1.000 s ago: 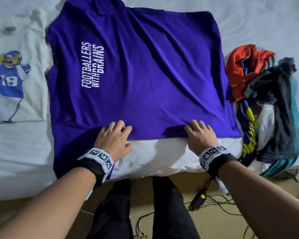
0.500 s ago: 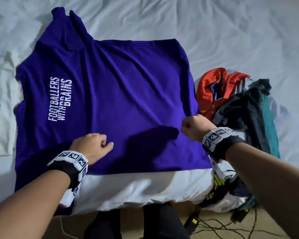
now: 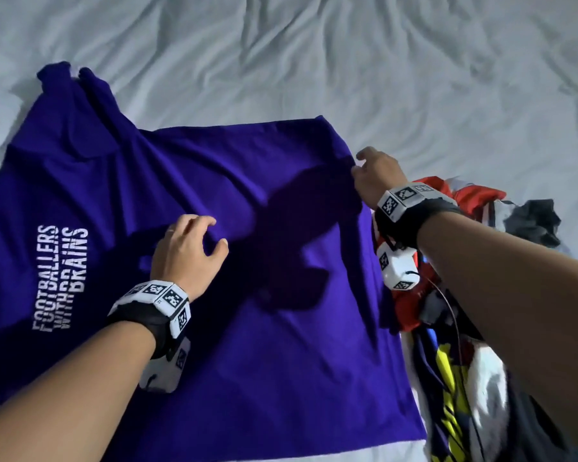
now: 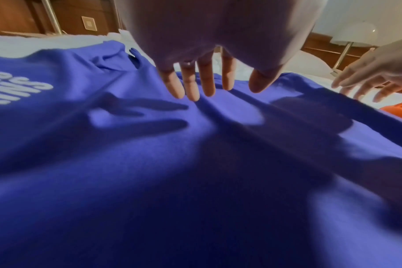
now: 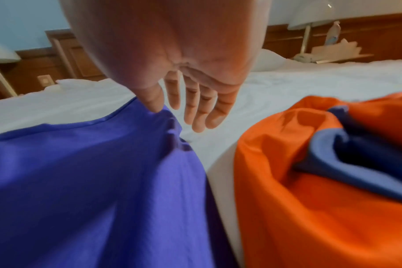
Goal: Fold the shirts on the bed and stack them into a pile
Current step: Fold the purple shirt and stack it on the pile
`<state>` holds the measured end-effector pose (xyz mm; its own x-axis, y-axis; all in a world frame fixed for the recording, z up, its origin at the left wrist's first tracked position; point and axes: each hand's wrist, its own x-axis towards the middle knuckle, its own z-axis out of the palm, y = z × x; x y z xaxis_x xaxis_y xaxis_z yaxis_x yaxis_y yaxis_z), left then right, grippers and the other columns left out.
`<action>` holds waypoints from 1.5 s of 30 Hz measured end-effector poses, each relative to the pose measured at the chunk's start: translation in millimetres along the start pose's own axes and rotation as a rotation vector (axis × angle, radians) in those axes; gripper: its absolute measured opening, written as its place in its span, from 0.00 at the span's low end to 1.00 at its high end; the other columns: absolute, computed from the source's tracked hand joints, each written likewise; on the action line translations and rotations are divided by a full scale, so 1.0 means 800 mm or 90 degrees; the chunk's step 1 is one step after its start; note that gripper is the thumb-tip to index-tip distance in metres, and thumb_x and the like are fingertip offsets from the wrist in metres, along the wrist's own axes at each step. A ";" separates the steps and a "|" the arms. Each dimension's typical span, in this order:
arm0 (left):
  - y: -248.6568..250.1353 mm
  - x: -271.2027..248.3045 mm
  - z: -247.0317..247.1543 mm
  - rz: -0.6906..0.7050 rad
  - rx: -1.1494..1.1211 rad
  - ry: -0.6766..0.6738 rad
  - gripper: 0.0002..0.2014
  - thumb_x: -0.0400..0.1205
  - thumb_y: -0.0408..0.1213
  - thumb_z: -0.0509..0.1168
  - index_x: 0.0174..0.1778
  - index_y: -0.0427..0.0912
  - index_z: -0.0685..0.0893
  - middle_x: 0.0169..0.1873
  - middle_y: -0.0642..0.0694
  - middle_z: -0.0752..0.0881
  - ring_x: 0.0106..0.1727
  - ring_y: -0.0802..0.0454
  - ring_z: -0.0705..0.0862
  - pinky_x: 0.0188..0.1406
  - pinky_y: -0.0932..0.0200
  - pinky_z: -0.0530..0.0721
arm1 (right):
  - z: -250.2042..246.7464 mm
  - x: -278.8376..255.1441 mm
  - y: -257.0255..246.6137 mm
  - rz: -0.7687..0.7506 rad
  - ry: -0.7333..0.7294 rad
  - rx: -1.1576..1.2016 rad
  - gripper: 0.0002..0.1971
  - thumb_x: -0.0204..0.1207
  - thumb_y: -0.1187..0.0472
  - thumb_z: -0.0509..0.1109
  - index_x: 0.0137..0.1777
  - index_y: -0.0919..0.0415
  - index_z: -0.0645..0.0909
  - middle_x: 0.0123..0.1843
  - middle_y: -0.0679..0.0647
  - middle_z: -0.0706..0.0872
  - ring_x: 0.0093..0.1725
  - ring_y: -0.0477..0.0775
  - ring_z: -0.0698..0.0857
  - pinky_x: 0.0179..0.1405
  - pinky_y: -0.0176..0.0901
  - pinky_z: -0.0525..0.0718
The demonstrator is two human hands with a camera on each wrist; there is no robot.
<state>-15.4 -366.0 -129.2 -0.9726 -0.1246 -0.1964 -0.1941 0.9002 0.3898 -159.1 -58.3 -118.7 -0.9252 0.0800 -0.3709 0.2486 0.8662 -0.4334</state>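
Both hands, left hand (image 3: pixel 184 248) and right hand (image 3: pixel 374 176), slid forward, grips relaxed, over the purple shirt (image 3: pixel 281 328) beside heaped clothes (image 3: pixel 447 328).

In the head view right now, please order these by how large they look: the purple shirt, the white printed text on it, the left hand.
1. purple shirt
2. white printed text
3. left hand, close to the text in apparent size

head view dim, bluish | light from behind me: my hands' hard shadows on purple shirt (image 3: pixel 214 201), frame centre | wrist views brighter, palms blurred at top edge, soft foreground | edges bowed, lamp (image 5: pixel 310 16) washed out upper right
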 end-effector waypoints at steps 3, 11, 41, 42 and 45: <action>0.004 0.027 0.010 0.034 0.011 0.004 0.28 0.76 0.51 0.63 0.70 0.41 0.81 0.71 0.41 0.78 0.65 0.33 0.79 0.64 0.37 0.79 | 0.007 0.032 -0.005 0.050 -0.024 0.059 0.19 0.85 0.61 0.58 0.74 0.60 0.75 0.71 0.63 0.81 0.69 0.64 0.79 0.65 0.45 0.75; -0.003 0.059 0.037 0.035 0.081 -0.112 0.41 0.73 0.66 0.54 0.79 0.46 0.76 0.82 0.37 0.68 0.80 0.32 0.68 0.75 0.35 0.72 | 0.012 0.064 -0.020 0.079 -0.204 0.080 0.11 0.72 0.54 0.79 0.45 0.58 0.83 0.38 0.52 0.83 0.41 0.54 0.82 0.35 0.41 0.76; -0.009 0.044 0.066 0.007 0.153 -0.202 0.53 0.69 0.80 0.37 0.88 0.55 0.38 0.87 0.48 0.32 0.88 0.43 0.35 0.85 0.39 0.46 | -0.010 0.077 0.033 0.091 -0.029 0.050 0.23 0.69 0.56 0.75 0.65 0.52 0.78 0.55 0.56 0.87 0.55 0.60 0.86 0.53 0.46 0.81; -0.010 0.044 0.065 0.011 0.147 -0.201 0.53 0.69 0.80 0.38 0.88 0.55 0.39 0.87 0.48 0.33 0.88 0.42 0.36 0.85 0.39 0.46 | -0.009 0.074 0.034 0.101 0.014 0.041 0.21 0.70 0.57 0.72 0.64 0.51 0.77 0.53 0.56 0.87 0.54 0.62 0.86 0.55 0.50 0.82; -0.014 0.036 0.058 0.044 0.143 -0.177 0.52 0.70 0.79 0.42 0.88 0.55 0.43 0.88 0.47 0.37 0.88 0.41 0.39 0.85 0.36 0.49 | -0.005 0.049 0.036 0.033 0.096 -0.097 0.22 0.76 0.57 0.67 0.70 0.54 0.73 0.57 0.55 0.86 0.60 0.63 0.81 0.63 0.58 0.76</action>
<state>-35.6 -360.7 -181.2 -0.9046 0.0295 -0.4253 -0.0668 0.9755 0.2096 -189.0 -28.6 -142.5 -0.9475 0.1887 -0.2580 0.2610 0.9227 -0.2838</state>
